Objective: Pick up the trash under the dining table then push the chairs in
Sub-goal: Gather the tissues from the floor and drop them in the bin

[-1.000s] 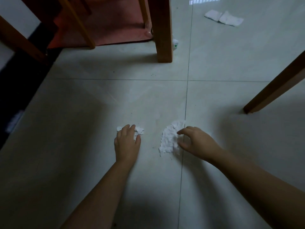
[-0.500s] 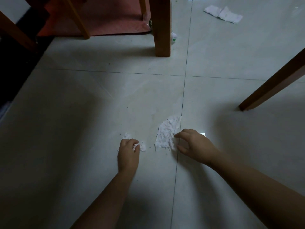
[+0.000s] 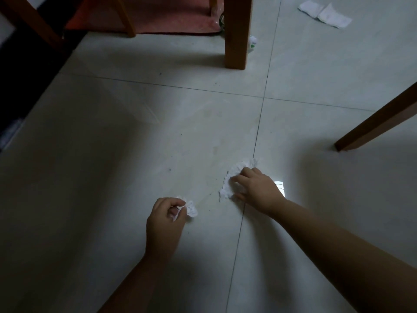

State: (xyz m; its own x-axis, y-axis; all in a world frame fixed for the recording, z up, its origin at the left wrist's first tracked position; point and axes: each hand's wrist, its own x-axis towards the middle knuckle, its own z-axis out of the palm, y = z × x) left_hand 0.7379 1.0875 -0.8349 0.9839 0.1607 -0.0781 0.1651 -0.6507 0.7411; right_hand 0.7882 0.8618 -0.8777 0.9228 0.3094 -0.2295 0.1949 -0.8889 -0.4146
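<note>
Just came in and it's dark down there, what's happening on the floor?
A person is gathering paper trash off the tiled floor near a wooden table leg. The left hand pinches a small crumpled scrap; the right hand grips a larger crumpled wad on the floor. Two flat tissues lie farther off, not yet picked up.

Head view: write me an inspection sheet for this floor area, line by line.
Surface: pale tiled floor, dark specks on it, dim light.
Job's things: small paper wad at the left hand; larger crumpled paper under the right hand; two flat tissues far ahead, right.
Clutter: white-and-green scrap behind the thick wooden leg.
Hands: left hand pinches the wad; right hand curls round the crumpled paper.
Cables: dark loop beside the thick leg, possibly a cord; cannot tell.
Surroundings: red mat; slanted wooden leg at right.
</note>
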